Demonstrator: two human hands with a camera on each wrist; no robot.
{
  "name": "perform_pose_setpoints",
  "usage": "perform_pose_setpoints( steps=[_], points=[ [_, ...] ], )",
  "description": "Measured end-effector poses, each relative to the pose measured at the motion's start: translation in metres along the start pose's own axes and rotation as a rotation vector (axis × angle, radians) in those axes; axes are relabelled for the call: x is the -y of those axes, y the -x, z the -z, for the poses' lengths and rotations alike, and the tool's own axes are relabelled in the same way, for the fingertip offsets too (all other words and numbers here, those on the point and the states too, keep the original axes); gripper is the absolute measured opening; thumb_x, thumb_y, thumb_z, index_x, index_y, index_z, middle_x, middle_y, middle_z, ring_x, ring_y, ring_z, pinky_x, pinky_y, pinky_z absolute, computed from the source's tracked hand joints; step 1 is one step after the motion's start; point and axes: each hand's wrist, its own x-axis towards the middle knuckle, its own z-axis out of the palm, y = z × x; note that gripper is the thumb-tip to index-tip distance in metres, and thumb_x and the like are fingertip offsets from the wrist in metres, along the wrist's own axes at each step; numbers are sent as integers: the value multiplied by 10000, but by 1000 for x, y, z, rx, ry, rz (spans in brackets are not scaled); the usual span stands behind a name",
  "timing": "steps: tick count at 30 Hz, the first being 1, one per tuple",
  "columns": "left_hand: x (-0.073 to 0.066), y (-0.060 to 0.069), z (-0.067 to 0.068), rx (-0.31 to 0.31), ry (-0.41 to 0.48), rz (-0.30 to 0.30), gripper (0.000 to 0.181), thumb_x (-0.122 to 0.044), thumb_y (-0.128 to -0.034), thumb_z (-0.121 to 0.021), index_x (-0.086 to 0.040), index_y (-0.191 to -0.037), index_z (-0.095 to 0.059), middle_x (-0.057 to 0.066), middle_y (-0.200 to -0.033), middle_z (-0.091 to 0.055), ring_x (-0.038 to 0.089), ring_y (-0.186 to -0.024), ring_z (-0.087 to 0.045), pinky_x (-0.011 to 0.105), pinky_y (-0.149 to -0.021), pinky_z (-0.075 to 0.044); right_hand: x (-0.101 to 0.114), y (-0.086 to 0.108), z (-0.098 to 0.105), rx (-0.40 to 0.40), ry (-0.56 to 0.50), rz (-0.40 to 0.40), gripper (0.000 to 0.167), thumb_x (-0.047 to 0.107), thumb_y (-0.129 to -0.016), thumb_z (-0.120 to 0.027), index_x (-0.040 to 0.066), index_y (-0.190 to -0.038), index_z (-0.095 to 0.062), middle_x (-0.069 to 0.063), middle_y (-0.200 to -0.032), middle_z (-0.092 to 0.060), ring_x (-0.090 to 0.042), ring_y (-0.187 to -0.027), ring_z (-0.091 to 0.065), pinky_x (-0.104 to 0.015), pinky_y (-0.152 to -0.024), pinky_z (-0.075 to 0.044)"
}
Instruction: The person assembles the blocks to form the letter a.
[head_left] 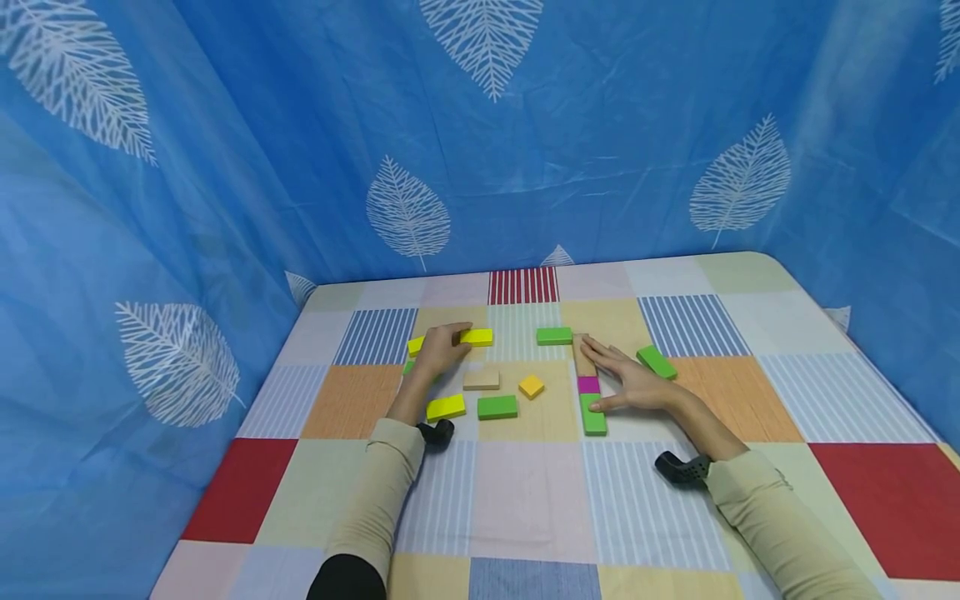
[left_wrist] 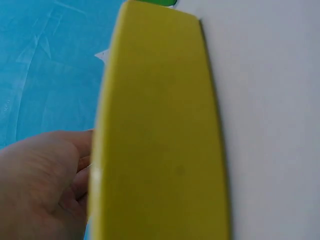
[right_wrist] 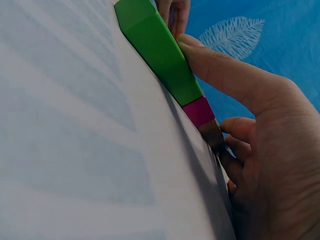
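Note:
In the head view my left hand (head_left: 442,352) pinches the left end of a yellow block (head_left: 480,337) between thumb and fingers. Another yellow block (head_left: 415,346) and a green one (head_left: 408,367) show partly behind that hand. My right hand (head_left: 633,382) lies along a line of touching blocks: a wooden block (head_left: 582,358), a small magenta block (head_left: 588,385) and a green block (head_left: 594,417). Its fingers rest on the wooden block; its thumb (right_wrist: 215,62) touches the green one. A yellow block (left_wrist: 162,130) hides most of the left hand's fingers in the left wrist view.
Between the hands lie a wooden block (head_left: 482,381), a green block (head_left: 497,407) and a small orange-yellow block (head_left: 532,387). One green block (head_left: 554,336) sits at the line's far end, another (head_left: 657,362) beyond the right hand. A blue curtain (head_left: 585,167) borders the patchwork-covered table (head_left: 525,508).

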Motion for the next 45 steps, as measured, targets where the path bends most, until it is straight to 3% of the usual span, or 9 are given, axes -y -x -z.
perform_pose_setpoints(
  steps=[5,10,16,22,35,45],
  points=[
    [-5,3,0,-16,57,2,392,-107,-848,-674,-73,-1231,-598,115,-1119,-635,218,-964,-594,323,-828,-502,-2,0,0,4,7,8,1031,453,-703,-763,103,-1480,-183,-54,-1546,-56,-422,-1363,-11,-619,-1053,-56],
    [-21,4,-5,-75,131,16,374,-98,-833,-687,-88,-1202,-623,83,-1178,-619,230,-1092,-571,337,-915,-464,-2,0,0,5,4,7,1034,459,-699,-763,106,-1480,-184,-48,-1547,-55,-425,-1363,-12,-618,-1054,-56],
    [-45,2,-17,-105,174,36,373,-123,-825,-699,-105,-1191,-632,52,-1181,-622,200,-1112,-559,314,-933,-449,0,1,1,2,5,3,1032,456,-701,-762,104,-1480,-184,-55,-1547,-55,-430,-1361,-12,-621,-1052,-56],
    [-58,-1,-28,-101,158,26,372,-112,-813,-710,-90,-1178,-638,47,-1181,-621,194,-1096,-571,285,-913,-461,1,0,1,4,2,-2,1028,457,-705,-759,107,-1480,-183,-44,-1547,-50,-435,-1359,-13,-628,-1048,-60],
    [-55,-4,-41,-93,89,28,372,-119,-796,-729,-92,-1160,-651,68,-1144,-639,197,-1077,-570,325,-898,-472,0,-2,-1,10,8,-8,1030,469,-708,-752,106,-1481,-177,-49,-1547,-49,-421,-1364,-5,-609,-1059,-55],
    [-55,-9,-42,-66,44,-8,365,-139,-807,-722,-95,-1163,-652,63,-1148,-638,210,-1105,-555,333,-941,-442,1,-2,1,4,22,-5,1032,470,-706,-752,104,-1481,-176,-45,-1548,-50,-420,-1364,-11,-605,-1062,-60]
  ],
)
